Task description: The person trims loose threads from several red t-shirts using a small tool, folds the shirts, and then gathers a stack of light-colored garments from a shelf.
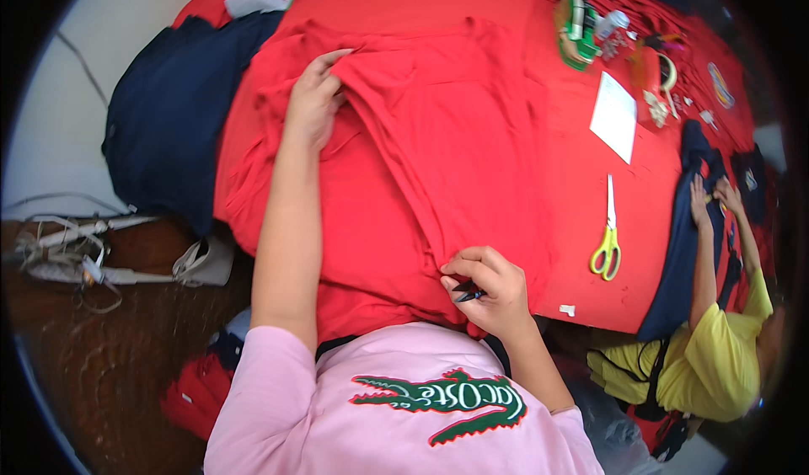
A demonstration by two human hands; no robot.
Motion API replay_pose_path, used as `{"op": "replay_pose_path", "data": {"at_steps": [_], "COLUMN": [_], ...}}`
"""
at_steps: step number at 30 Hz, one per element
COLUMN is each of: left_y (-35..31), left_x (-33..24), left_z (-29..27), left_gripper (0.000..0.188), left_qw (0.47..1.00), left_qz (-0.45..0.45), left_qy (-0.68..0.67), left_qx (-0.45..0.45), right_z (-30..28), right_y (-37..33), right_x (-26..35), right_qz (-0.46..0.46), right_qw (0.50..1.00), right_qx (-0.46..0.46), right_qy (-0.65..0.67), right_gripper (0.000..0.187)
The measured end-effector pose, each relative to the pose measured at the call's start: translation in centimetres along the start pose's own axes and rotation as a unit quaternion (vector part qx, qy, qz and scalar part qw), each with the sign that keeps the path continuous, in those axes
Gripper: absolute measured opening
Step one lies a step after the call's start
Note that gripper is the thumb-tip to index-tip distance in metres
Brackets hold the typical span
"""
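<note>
A red garment [472, 138] lies loosely spread before me, with a long fold running from its far left down to the near side. My left hand [317, 96] grips the garment's edge at the far end of that fold, thumb and fingers closed on the cloth. Close to my body, my right hand [491, 288] is closed at the near end of the fold, its fingertips pinching the cloth. A small black two-pronged tool [468, 291] sticks out from the same hand; its full shape is hidden by the fingers.
Dark blue cloth [168, 113] lies at left. On the red-covered table [581, 248] are yellow-handled scissors [607, 252], a white paper [614, 117], a green holder [578, 33] and a tape roll [667, 73]. Another person in yellow [716, 357] handles dark cloth at right. Cables [76, 248] hang at left.
</note>
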State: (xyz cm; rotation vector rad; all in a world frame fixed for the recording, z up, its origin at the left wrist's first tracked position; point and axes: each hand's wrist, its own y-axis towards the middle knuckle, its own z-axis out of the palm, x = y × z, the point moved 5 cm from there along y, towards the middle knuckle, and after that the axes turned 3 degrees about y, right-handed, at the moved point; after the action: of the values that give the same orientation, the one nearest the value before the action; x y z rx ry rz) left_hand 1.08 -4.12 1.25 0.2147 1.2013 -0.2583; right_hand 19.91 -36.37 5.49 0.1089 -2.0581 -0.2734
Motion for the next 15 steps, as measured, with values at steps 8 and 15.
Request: {"op": "replay_pose_path", "data": {"at_steps": [8,15], "left_y": [-3.1,3.8], "left_x": [-5.5,0.0], "left_z": [8.3,19.6], "left_gripper": [0.048,0.053], "left_qw": [0.923,0.908], "left_qz": [0.227,0.160], "left_qy": [0.309,0.385], "left_qx": [-0.036,0.036], "right_z": [-9.6,-9.3], "right_y": [0.6,-0.4], "right_x": [-4.2,-6.4], "right_qz": [0.141,0.195], "right_qw": [0.946,0.948], "right_qx": [-0.259,-0.246], "right_qy": [-0.132,-0.052], "right_gripper": [0.033,0.030]}}
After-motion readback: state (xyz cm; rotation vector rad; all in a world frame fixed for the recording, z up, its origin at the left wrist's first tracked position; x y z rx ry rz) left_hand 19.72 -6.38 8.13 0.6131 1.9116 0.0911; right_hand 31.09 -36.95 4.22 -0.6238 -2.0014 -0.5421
